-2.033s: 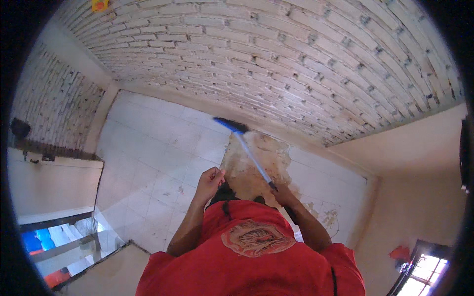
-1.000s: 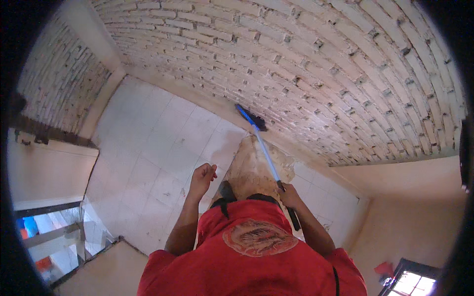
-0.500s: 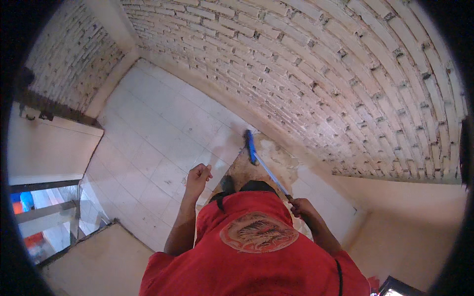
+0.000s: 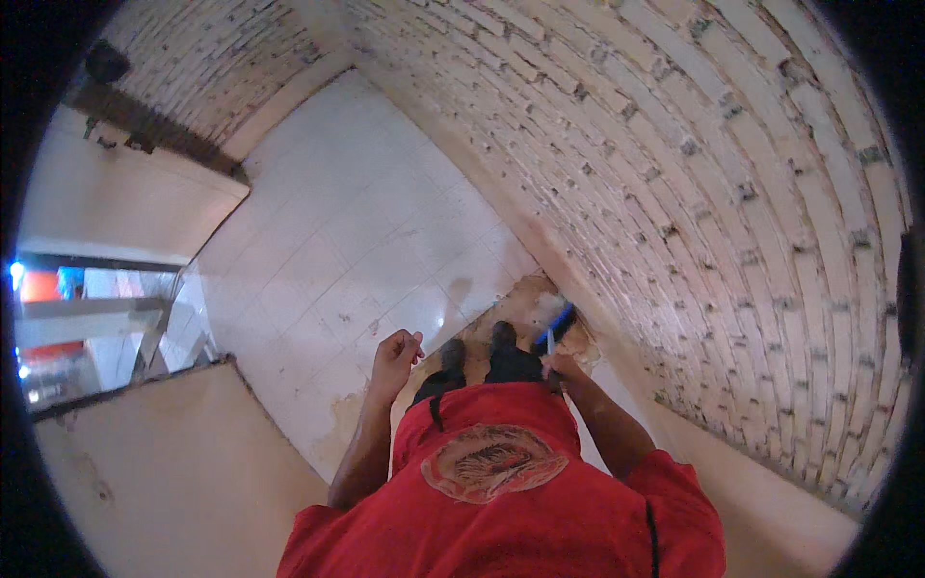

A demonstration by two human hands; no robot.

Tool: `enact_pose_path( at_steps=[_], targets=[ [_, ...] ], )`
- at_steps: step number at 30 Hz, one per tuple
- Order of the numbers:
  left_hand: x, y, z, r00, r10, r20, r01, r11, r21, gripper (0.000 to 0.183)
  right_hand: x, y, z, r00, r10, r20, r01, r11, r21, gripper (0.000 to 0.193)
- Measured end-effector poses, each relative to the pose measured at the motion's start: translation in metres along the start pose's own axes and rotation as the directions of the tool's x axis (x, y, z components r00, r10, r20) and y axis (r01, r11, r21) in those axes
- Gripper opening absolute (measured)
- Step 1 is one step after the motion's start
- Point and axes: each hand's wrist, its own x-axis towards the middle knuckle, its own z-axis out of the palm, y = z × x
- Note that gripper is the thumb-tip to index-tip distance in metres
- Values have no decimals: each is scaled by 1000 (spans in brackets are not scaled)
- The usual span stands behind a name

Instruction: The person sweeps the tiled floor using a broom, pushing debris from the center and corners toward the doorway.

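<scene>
My right hand (image 4: pixel 562 368) is wrapped round the pale handle of a broom (image 4: pixel 559 326). The broom's blue and dark head is down on the brown, bare-looking patch of floor (image 4: pixel 525 297), close beside the brick wall. In front of my waist on the left, my left hand (image 4: pixel 396 351) is raised in a loose fist, with nothing visible in it. My dark shoes (image 4: pixel 503 334) stand on the brown patch just left of the broom head.
A pale brick wall (image 4: pixel 665 193) runs along the right. White floor tiles (image 4: pixel 356 212) spread ahead and left, up to a far corner. At left, a low cream wall (image 4: pixel 116 202) and another low wall (image 4: pixel 173 472) flank an opening with a slatted barrier (image 4: pixel 92 323).
I have turned and moved, so the far corner and walls sit differently in view. The broom head has come nearer my right side, its handle appearing shorter. My left hand stays closed.
</scene>
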Motion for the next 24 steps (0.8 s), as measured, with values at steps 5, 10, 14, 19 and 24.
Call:
enact_pose_path(
  at_steps=[5, 10, 14, 19, 24],
  targets=[
    [-12, 12, 33, 992, -42, -122, 32, 996, -86, 34, 86, -46, 57, 914, 345, -214, -384, 906, -177, 19],
    [-17, 20, 64, 987, -47, -151, 31, 994, -106, 33, 153, -35, 7, 968, 179, 173, -191, 980, 53, 13],
    [-29, 15, 68, 975, -65, -212, 37, 990, -134, 32, 152, -98, -6, 917, 393, 64, -364, 894, -261, 20],
    [-40, -8, 60, 952, -109, -286, 32, 964, -263, 30, 41, -175, 10, 801, 595, -59, -596, 785, -170, 33],
    [-47, -1, 41, 937, -108, -332, 17, 964, -265, 31, 47, -109, -15, 951, 301, -69, -244, 594, -767, 29]
  ],
)
